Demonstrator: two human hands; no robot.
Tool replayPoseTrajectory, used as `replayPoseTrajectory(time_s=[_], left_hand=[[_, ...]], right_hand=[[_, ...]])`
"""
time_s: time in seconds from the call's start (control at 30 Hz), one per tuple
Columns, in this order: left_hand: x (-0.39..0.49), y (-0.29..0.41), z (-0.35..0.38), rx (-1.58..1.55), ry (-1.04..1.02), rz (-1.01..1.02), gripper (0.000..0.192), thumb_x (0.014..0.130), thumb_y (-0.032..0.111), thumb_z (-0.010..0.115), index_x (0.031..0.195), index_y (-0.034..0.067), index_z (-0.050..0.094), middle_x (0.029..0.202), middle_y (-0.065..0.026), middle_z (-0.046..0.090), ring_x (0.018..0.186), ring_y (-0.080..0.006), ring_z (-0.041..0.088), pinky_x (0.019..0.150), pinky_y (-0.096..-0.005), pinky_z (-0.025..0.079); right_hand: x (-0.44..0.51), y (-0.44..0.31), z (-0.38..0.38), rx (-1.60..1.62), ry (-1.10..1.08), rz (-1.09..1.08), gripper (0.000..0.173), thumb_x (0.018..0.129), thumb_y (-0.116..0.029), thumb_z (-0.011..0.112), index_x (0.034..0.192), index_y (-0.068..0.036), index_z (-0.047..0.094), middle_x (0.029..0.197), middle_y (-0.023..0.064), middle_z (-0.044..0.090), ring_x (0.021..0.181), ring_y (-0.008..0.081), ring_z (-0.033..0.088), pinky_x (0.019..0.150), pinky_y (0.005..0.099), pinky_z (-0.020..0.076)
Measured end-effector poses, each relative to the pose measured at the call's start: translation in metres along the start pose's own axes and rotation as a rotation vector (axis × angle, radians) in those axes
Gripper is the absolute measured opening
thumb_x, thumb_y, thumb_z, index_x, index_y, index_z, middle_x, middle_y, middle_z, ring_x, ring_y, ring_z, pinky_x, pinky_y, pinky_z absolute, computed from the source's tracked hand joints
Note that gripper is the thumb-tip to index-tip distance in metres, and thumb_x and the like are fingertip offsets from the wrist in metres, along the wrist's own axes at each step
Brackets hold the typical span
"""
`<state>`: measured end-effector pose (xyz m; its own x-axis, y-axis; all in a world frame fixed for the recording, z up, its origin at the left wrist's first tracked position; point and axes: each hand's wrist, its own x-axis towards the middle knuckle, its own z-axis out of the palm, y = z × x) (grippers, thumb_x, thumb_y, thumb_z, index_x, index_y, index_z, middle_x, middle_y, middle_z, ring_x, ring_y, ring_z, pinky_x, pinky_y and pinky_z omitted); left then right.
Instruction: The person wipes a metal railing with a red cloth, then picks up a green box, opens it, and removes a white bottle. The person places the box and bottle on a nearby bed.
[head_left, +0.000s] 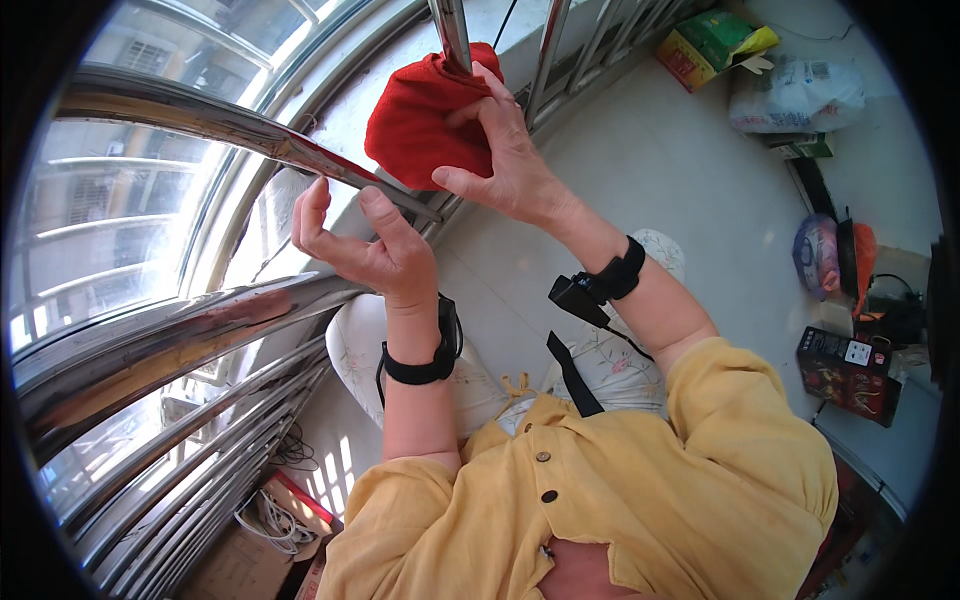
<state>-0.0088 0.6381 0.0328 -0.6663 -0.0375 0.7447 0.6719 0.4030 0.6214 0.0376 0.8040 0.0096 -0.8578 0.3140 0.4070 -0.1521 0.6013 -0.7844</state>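
Observation:
My right hand (510, 150) holds a red cloth (424, 112), bunched against a shiny metal bar (451, 34) of the railing at the top. Part of the cloth folds around that bar; how far it wraps behind is hidden. Lower and to the left, my left hand (367, 247) is empty, its fingers bent and its thumb apart from them. Its fingertips are just below a thinner metal rail (225, 135) that runs toward the cloth; whether they touch it I cannot tell. Beneath that wrist passes a thick polished handrail (172, 352).
Window panes (112, 202) lie beyond the rails. Cables rest in an open cardboard box (262, 532) at lower left. Along the right stand a green and yellow box (712, 45), a white plastic bag (799, 97) and a dark printed box (847, 375) on the pale floor (615, 150).

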Motion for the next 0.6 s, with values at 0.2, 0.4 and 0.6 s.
replayPoseTrajectory(time_s=[0.2, 0.4, 0.6], left_hand=[[0.025, 0.033, 0.035, -0.268, -0.371, 0.107, 0.041, 0.092, 0.013, 0.065, 0.129, 0.000, 0.052, 0.122, -0.0174, 0.056, 0.111, -0.0273, 0.056, 0.097, -0.0382, 0.045], [0.045, 0.015, 0.074, -0.415, -0.707, -0.143, 0.047, 0.098, 0.030, 0.065, 0.132, 0.000, 0.054, 0.113, -0.0173, 0.067, 0.106, -0.0295, 0.065, 0.091, -0.0388, 0.052], [0.037, -0.009, 0.097, -0.476, -0.661, -0.022, 0.014, 0.104, 0.014, 0.055, 0.113, 0.003, 0.057, 0.093, -0.0093, 0.073, 0.091, -0.0208, 0.072, 0.079, -0.0328, 0.054]], right_hand=[[0.011, 0.031, 0.030, -0.206, 0.266, -0.245, 0.030, 0.084, -0.011, 0.071, 0.111, -0.018, 0.060, 0.138, 0.0099, 0.047, 0.117, 0.0359, 0.050, 0.098, 0.0437, 0.0488], [-0.013, 0.077, 0.052, -0.261, 0.218, -0.207, 0.030, 0.083, -0.007, 0.070, 0.108, -0.021, 0.060, 0.135, 0.0079, 0.046, 0.115, 0.0353, 0.053, 0.099, 0.0437, 0.0516], [-0.080, 0.133, 0.079, -0.310, -0.024, 0.168, 0.033, 0.080, 0.002, 0.062, 0.108, -0.014, 0.060, 0.135, 0.0137, 0.046, 0.120, 0.0394, 0.051, 0.104, 0.0472, 0.0463]])
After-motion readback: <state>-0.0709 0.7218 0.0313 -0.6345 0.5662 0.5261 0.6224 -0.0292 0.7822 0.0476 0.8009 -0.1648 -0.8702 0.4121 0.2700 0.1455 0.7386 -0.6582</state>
